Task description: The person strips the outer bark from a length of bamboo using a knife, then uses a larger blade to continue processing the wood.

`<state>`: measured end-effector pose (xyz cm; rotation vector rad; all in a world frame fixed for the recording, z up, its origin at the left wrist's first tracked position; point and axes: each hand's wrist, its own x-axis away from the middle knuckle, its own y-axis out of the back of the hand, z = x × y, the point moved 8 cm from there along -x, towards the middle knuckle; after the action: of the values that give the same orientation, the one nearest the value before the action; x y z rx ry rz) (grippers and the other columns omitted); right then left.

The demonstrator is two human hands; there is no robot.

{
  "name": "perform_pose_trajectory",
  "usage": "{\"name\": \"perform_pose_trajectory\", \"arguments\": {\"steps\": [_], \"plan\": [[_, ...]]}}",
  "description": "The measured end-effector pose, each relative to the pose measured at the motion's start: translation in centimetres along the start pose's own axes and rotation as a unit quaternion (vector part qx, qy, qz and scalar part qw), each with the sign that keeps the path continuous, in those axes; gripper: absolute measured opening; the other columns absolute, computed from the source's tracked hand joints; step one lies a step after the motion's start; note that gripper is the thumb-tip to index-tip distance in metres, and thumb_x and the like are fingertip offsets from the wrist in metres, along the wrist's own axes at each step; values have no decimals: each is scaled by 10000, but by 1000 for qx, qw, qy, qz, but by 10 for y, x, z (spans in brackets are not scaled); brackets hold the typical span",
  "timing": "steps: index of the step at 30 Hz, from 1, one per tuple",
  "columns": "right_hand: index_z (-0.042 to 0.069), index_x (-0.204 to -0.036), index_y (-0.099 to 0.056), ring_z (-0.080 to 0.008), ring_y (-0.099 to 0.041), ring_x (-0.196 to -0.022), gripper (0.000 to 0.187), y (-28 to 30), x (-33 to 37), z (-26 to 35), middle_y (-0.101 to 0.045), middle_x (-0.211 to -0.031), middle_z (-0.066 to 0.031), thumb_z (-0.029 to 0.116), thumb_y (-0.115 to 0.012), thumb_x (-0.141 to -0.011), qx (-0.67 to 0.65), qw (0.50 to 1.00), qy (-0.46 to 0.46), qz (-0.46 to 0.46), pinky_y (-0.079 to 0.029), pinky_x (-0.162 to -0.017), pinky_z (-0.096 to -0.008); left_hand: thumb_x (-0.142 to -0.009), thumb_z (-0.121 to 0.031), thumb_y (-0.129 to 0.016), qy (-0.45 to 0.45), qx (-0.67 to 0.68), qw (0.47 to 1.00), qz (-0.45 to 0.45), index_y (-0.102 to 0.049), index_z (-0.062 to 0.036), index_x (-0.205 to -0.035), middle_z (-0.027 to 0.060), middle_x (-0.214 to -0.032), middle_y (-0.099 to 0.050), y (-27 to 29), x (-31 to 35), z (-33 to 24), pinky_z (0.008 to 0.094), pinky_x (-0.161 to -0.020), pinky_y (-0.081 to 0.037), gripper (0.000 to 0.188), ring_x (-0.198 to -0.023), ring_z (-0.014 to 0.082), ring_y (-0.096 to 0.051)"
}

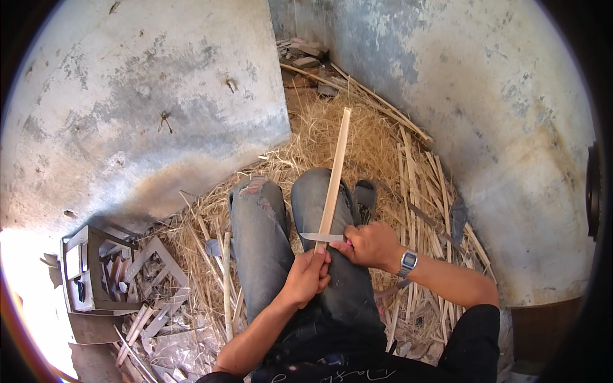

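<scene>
My left hand [306, 276] is closed round the near end of a long, flat bamboo strip [335, 172]. The strip slants up and away across my right knee, its far end in the air. In my right hand [375, 246] is a knife with a pink handle, mostly hidden by the fingers. Its pale blade [321, 237] lies crosswise over the strip, just beyond my left fingers. Both hands are above my right thigh, in worn grey jeans [262, 217].
Thin shavings [325, 131] cover the floor ahead. Long strips [415, 191] lie along the right wall [498, 127]. A wooden frame-like box [96, 297] and scrap pieces stand at the left. Rubble [306, 54] is piled in the far gap. A pale wall [159, 83] rises at the left.
</scene>
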<state>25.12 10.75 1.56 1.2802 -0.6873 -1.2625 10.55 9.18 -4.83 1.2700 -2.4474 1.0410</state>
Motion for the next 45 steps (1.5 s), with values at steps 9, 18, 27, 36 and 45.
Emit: {"name": "perform_pose_trajectory", "arguments": {"steps": [9,18,27,36,45], "plan": [[104,-647,-592,-309,-651,-445,658,-4,-8,2,-612,-510,-128,667,-527,-982,42,998,46,-23,-501,-399,-420,-1146,-340,-389,9,-1,1000,-29,-497,-71,-956,-19,-693,-389,7,10,8,251,-414,-241,347,-469,66,-311],[105,-649,-576,-304,-648,-448,636,0,-3,1,-610,-520,-126,659,-570,-962,33,996,64,-52,-497,-394,-420,-1147,-349,-381,-8,25,999,-25,-471,-79,-928,-17,-671,-363,-5,20,18,266,-419,-203,359,-465,66,-292],[89,-692,-620,-303,-620,-426,575,0,-23,-31,-602,-523,-136,557,-542,-1018,59,993,20,-100,-466,-386,-422,-1147,-343,-374,-51,-72,996,-20,-461,-94,-893,-29,-662,-331,-7,36,34,274,-428,-219,366,-462,85,-264],[-3,-600,-559,-260,-498,-438,732,98,-46,-260,-521,-479,-142,531,-429,-1083,-40,928,-269,-254,-421,-515,-438,-1147,-317,-391,84,-83,992,46,-503,-66,-918,-10,-707,-388,3,77,64,253,-500,-324,358,-560,89,-344],[36,-728,-636,-255,-485,-461,604,69,-31,-82,-484,-503,-108,545,-537,-1038,-212,948,-157,-175,-417,-518,-407,-1151,-314,-382,-12,-94,995,22,-506,-50,-936,-25,-630,-392,13,17,6,260,-466,-321,361,-496,71,-388]]}}
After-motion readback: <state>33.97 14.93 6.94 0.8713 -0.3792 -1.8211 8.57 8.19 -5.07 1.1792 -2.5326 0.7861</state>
